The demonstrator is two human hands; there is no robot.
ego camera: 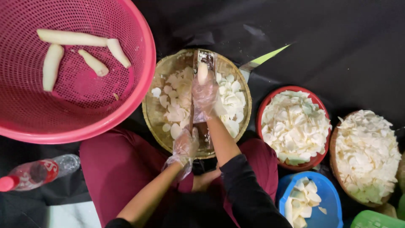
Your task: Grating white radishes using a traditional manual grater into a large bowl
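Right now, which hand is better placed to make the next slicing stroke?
Right, probably. The right hand presses the peeled root onto the slicer over the woven tray; the left hand only braces the slicer's near end.

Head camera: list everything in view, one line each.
Colander: one, pink, top left.
Peeled roots: four, pale, in colander.
Woven tray: one, tan, centre, holding white slices.
Slicer board: one, across tray.
Red bowl: one, right, full of slices.
Woven basket: one, far right, slices.
Blue bowl: one, lower right.
Bottle: one, clear, red cap, lower left.
Left hand: gloved, on slicer's near end.
Right hand: gloved, pressing root piece.
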